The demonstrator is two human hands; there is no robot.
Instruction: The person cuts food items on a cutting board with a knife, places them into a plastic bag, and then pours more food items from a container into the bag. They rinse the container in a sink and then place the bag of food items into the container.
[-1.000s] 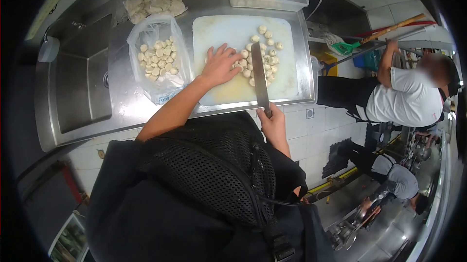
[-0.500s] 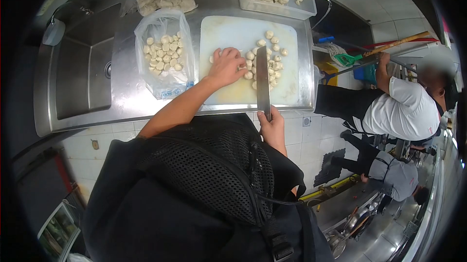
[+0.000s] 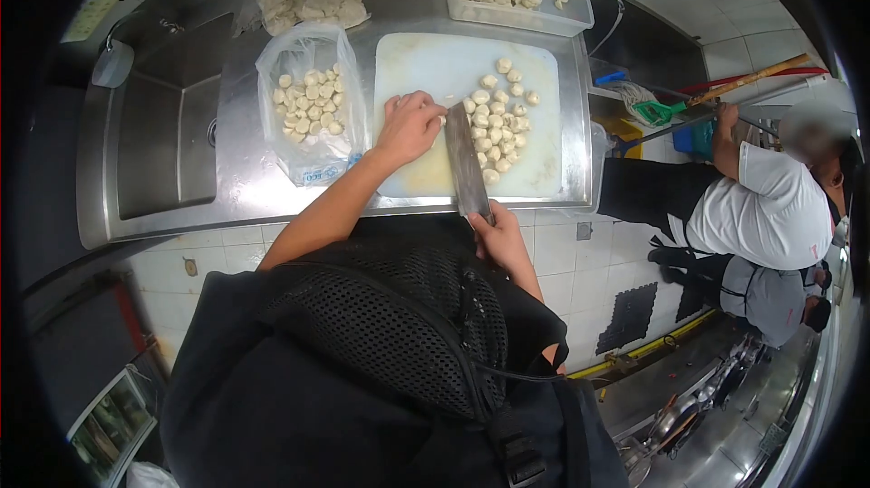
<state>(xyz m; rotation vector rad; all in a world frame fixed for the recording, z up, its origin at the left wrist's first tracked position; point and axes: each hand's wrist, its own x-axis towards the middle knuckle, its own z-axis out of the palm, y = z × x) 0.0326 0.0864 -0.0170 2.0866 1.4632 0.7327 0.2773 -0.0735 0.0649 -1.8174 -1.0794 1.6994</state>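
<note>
My right hand (image 3: 501, 236) grips the handle of a broad-bladed knife (image 3: 468, 162). Its blade lies across the white cutting board (image 3: 408, 62), between my left hand and a pile of pale button mushrooms (image 3: 497, 130). My left hand (image 3: 408, 125) rests on the board with its fingers curled, holding a mushroom (image 3: 442, 120) at the fingertips beside the blade. Most of that mushroom is hidden by the fingers.
Left of the board lies an open clear plastic bag (image 3: 272, 148) holding mushrooms. Behind stand a plastic tub (image 3: 521, 17) of cut pieces and another filled bag (image 3: 313, 6). A steel sink (image 3: 163, 144) is at left. A person (image 3: 761, 198) holds a long handle at right; another person (image 3: 761, 298) is beyond.
The knife has moved left, off the pile to beside my left fingertips, its blade now tilted. My left fingers have drawn back slightly. The farther person has moved behind the nearer one.
</note>
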